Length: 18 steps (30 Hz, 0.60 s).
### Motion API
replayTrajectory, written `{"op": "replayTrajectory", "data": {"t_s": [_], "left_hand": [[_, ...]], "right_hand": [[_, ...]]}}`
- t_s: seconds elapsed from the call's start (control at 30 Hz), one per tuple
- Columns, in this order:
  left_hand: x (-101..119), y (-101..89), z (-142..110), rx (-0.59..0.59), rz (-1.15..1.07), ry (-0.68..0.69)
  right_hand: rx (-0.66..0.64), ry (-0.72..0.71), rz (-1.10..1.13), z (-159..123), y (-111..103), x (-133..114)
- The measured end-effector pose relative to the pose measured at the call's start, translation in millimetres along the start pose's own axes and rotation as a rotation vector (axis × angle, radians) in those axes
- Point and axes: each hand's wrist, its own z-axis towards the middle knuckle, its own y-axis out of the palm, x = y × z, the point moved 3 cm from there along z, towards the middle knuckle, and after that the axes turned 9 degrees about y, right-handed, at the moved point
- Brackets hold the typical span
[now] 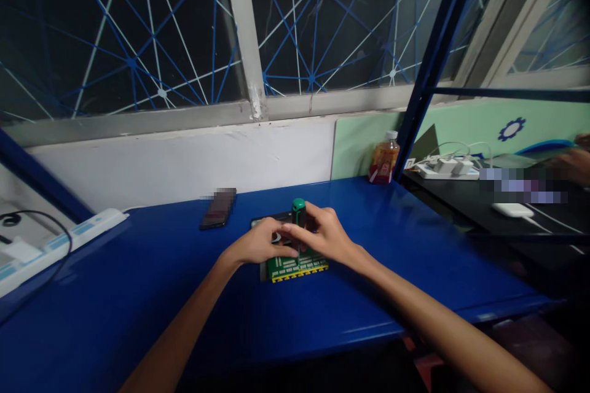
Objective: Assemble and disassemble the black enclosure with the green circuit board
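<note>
A screwdriver (298,215) with a green and black handle stands nearly upright over a green circuit board (290,263). My right hand (325,232) is closed around its handle. The shaft points down at the board near a yellow connector strip (299,274) along the near edge. My left hand (262,241) reaches over the board's left side, fingers curled and thumb close beside the shaft. What its fingertips grip is hidden. A dark-edged piece (256,219) shows behind the board, partly covered by my hands.
The board lies on a blue table (221,319). A phone (219,209) lies behind on the left, a drink bottle (385,158) at the back right. A white power strip (69,245) runs along the left. Another person's hand (574,166) is at the neighbouring black table (454,202).
</note>
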Motion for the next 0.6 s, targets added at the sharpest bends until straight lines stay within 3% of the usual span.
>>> {"op": "replayTrajectory", "data": {"t_s": [0.17,0.3,0.43,0.6], "left_hand": [[-7.7,8.8,-2.1,-0.035,-0.094,-0.031],[-9.3,9.0,-2.4,-0.035,-0.065,0.023],[-15.5,8.5,-3.4,-0.033,-0.062,0.014],[-19.0,13.2,-7.1,-0.123,-0.004,-0.042]], "right_hand": [[-0.022,-0.029,-0.016,0.8,-2.2,-4.0],[-0.094,-0.061,-0.033,1.1,-5.1,-10.6],[-0.079,-0.064,-0.070,2.0,-8.4,-11.1],[-0.161,-0.074,0.000,2.6,-7.5,-8.4]]}}
